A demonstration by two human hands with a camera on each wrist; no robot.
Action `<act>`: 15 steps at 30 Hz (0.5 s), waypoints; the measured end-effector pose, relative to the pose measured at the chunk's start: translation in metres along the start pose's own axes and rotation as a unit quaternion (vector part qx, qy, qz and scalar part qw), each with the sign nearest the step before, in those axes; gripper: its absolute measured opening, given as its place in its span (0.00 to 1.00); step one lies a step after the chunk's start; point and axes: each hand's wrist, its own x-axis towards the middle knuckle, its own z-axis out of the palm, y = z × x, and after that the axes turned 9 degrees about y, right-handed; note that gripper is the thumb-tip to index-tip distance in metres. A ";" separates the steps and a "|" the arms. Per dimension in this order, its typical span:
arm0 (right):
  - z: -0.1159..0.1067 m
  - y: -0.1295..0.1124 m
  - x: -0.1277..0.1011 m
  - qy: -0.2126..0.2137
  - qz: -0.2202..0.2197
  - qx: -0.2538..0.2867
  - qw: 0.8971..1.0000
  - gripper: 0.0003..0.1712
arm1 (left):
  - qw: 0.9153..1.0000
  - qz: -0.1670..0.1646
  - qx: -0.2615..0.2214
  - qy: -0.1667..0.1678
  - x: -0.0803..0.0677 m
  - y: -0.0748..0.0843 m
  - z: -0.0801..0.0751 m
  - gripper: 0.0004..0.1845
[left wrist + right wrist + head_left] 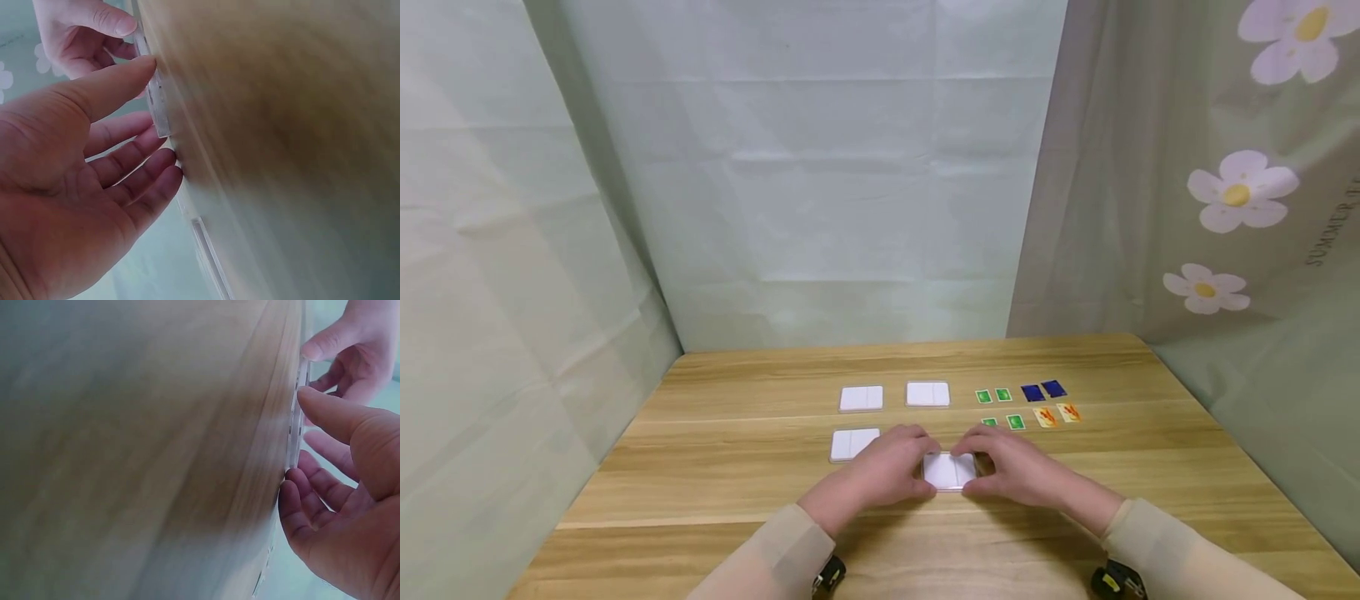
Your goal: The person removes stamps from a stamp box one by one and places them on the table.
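Observation:
A thin, clear-edged case with a white face [950, 472] lies flat on the wooden table in front of me. At its left end my left hand [889, 467] grips it, thumb at the near edge and index finger at the far edge. The right hand [1021, 467] holds the other end in the same way. Both wrist views show the transparent side of the case [159, 109] low against the tabletop, with each thumb on its near edge. The remaining fingers of the left hand [75, 169] are loosely bent close to the table.
Three similar white-faced cases lie beyond: one beside my left hand [852, 444], two farther back [861, 398] [928, 393]. To the right are small green cards [1016, 422], dark blue cards [1033, 392] and orange-patterned cards [1045, 417]. Cloth curtains [850, 183] surround the table [737, 467].

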 end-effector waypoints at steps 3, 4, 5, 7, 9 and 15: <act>0.000 -0.001 0.000 0.002 0.000 -0.007 1.000 0.26 | 1.000 0.001 0.006 0.002 -0.001 0.001 0.000 0.28; 0.000 -0.001 -0.001 0.003 0.000 -0.009 1.000 0.26 | 1.000 0.000 0.007 0.002 -0.002 0.001 0.000 0.29; 0.000 -0.001 -0.002 0.005 -0.001 -0.011 1.000 0.26 | 1.000 -0.001 0.007 0.002 -0.002 0.002 0.000 0.30; -0.001 -0.002 -0.005 0.009 0.001 -0.016 1.000 0.27 | 1.000 -0.003 0.005 0.003 -0.005 0.003 0.000 0.31; -0.003 -0.002 -0.009 0.010 0.000 -0.025 1.000 0.28 | 1.000 -0.003 0.004 0.007 -0.008 0.004 -0.001 0.31; -0.007 -0.008 -0.027 0.011 -0.020 -0.064 0.998 0.31 | 1.000 0.005 0.018 0.011 -0.022 0.009 -0.003 0.31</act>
